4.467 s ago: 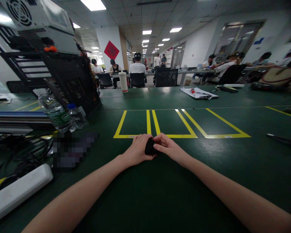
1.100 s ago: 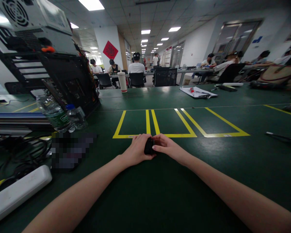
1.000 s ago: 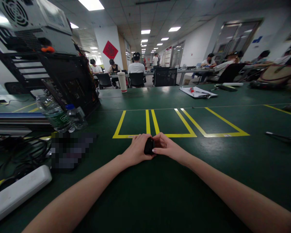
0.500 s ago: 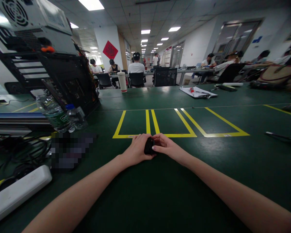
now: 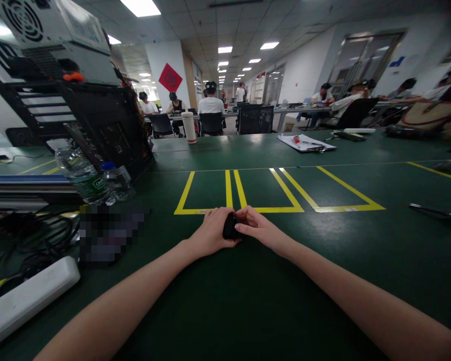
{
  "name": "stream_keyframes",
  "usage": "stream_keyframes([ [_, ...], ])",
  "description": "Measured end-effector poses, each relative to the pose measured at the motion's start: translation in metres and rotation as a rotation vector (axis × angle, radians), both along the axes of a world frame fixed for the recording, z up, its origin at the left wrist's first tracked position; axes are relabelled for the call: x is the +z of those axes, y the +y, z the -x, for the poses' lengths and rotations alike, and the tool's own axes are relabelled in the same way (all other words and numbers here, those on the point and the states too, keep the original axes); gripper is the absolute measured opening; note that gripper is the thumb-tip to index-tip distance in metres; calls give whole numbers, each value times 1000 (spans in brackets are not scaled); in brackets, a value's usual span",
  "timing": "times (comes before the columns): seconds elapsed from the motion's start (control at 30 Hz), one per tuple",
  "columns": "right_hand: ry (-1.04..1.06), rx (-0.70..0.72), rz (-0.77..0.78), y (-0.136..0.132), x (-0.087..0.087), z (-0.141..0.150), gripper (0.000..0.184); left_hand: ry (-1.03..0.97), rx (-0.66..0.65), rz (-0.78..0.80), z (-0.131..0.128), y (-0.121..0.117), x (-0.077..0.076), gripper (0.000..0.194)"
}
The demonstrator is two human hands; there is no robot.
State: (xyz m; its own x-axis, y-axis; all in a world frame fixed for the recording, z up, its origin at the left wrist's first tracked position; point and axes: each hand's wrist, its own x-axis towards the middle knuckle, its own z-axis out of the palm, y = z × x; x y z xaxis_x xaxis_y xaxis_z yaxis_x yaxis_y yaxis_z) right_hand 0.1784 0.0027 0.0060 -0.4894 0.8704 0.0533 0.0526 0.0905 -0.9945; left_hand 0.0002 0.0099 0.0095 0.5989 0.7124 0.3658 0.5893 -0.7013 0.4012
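Note:
Between my hands is a small black block-like object (image 5: 229,228), its exact kind too dark to make out. My left hand (image 5: 212,228) wraps round it from the left, fingers over the far side and thumb along the near side. From the right, my right hand (image 5: 256,223) grips its edge between thumb and bent fingers. The fingers partly cover the object. Both hands are low over the green table (image 5: 225,301), just in front of the yellow tape outlines (image 5: 265,210).
At left stand an open computer case (image 5: 113,135), two plastic bottles (image 5: 86,180), cables and a white power strip (image 5: 33,301). Farther back are a white cup (image 5: 189,128) and a clipboard (image 5: 304,142). A dark thin tool (image 5: 432,209) lies right. Several people sit beyond.
Almost nothing differs. Both hands keep their hold on the black object, and the whole view has shifted very slightly.

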Motion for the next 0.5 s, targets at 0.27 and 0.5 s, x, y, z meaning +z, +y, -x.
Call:
stream_keyframes([
  [0.27,-17,82,-2,-5,10,-3,37,16,1,35,0,-1,3,58],
  [0.5,-14,11,1,-5,8,-1,15,-2,-10,51,0,-3,5,57],
])
